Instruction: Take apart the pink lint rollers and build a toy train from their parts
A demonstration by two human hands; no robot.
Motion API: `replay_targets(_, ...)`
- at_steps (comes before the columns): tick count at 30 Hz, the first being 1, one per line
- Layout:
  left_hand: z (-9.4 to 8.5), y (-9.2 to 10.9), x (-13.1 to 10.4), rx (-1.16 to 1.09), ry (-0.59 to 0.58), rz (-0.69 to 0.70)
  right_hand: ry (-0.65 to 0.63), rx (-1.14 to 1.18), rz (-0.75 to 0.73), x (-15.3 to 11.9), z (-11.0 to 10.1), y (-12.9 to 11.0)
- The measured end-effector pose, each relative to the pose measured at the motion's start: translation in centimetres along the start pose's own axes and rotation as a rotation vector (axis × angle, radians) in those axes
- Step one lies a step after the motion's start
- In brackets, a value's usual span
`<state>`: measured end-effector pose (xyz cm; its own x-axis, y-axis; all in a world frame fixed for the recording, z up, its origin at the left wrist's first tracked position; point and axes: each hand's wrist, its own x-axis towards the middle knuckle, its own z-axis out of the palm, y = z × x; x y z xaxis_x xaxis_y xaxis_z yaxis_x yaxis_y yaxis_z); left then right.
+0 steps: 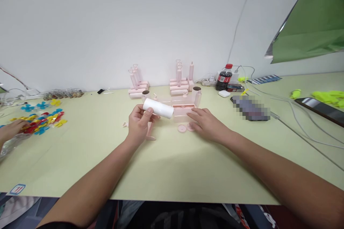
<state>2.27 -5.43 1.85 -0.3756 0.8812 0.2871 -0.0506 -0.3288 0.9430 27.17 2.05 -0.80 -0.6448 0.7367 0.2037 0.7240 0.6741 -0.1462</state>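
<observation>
A white roll is tilted in my left hand, its fingers wrapped round the left end. The roll's right end is beside an open pink box. Fingers spread, my right hand lies at the box's right side, above two small pink discs, one of them in full view. Another pink piece lies below my left hand, partly hidden by it. Behind the box, two rolls with brown cores stand upright, one at the left and one at the right.
Pink parts are stacked at the back left and back centre. A cola bottle, cables and a phone are at the right. Another person's hand reaches into colourful pieces at far left.
</observation>
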Motion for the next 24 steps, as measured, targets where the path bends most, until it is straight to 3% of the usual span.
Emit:
replay_targets(6, 0.0, 0.2, 0.0, -0.002, -0.004, -0.011, -0.023, 0.026, 0.039, 0.0, -0.1, -0.3)
replay_targets(10, 0.4, -0.2, -0.5, -0.017, -0.036, -0.089, 0.109, 0.141, 0.020, -0.3, -0.5, -1.0)
replay_targets(15, 2.6, -1.1, -2.6, -0.035, -0.252, -0.261, 0.342, 0.578, -0.164, -1.6, -1.0, -3.3)
replay_targets(18, 3.5, -1.5, -3.8, 0.011, -0.436, -0.339, 0.441, 0.767, -0.134, -2.1, -1.6, -3.8)
replay_targets(21, 3.5, -1.6, -4.5, 0.234, -0.564, -0.217, 0.613, 0.769, 0.060, -1.8, -2.8, -2.2)
replay_targets(24, 3.1, -1.9, -4.8, 0.628, -0.686, 0.122, 0.771, 0.555, 0.263, -0.9, -3.9, 1.0)
